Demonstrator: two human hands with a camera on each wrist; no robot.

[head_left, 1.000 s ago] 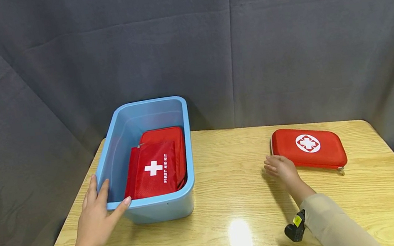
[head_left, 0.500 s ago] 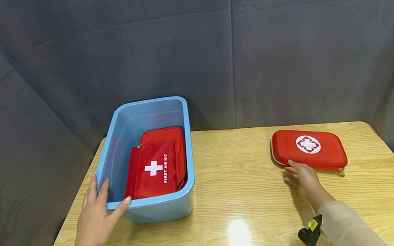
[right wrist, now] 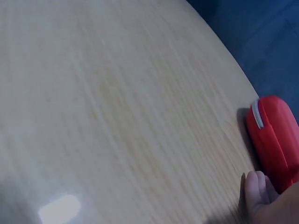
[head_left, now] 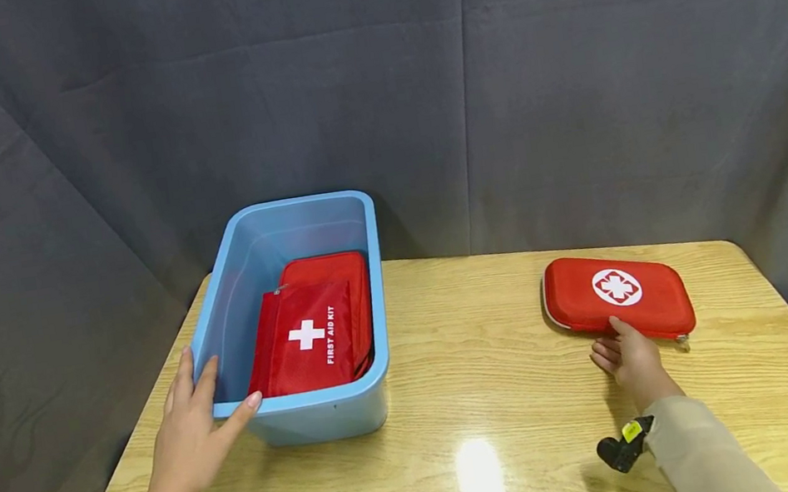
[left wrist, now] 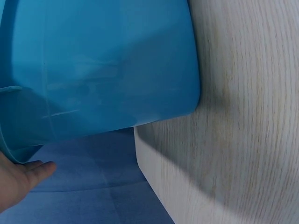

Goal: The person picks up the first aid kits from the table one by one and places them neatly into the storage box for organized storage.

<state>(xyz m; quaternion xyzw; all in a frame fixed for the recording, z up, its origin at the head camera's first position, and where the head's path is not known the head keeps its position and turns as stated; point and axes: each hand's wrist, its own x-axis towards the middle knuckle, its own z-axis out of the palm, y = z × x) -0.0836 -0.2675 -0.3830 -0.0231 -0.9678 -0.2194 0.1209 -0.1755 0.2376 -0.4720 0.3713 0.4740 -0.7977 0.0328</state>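
Observation:
In the head view my left hand (head_left: 190,438) rests on the near left corner of a blue plastic bin (head_left: 378,282), fingers spread along the rim. A red pouch (head_left: 305,364) printed FIRST AID KIT lies in the bin, over a red case (head_left: 336,267). At the right of the table, my right hand (head_left: 633,364) is at the near edge of a red hard-shell first aid case (head_left: 575,296) with a white round emblem. Its thumb overlaps the case's front edge; the other fingers are bent loosely beside it, low over the table. The right wrist view shows these fingers (right wrist: 254,189) next to the zipped side.
The wooden table (head_left: 470,353) carries the bin at left and the case at right. A grey curtain (head_left: 405,110) hangs behind and at both sides. A black device (head_left: 626,444) with a yellow patch is worn on the right wrist.
My right hand has moved right across the table, from left of the red case to its near edge. The left hand and bin have stayed in place.

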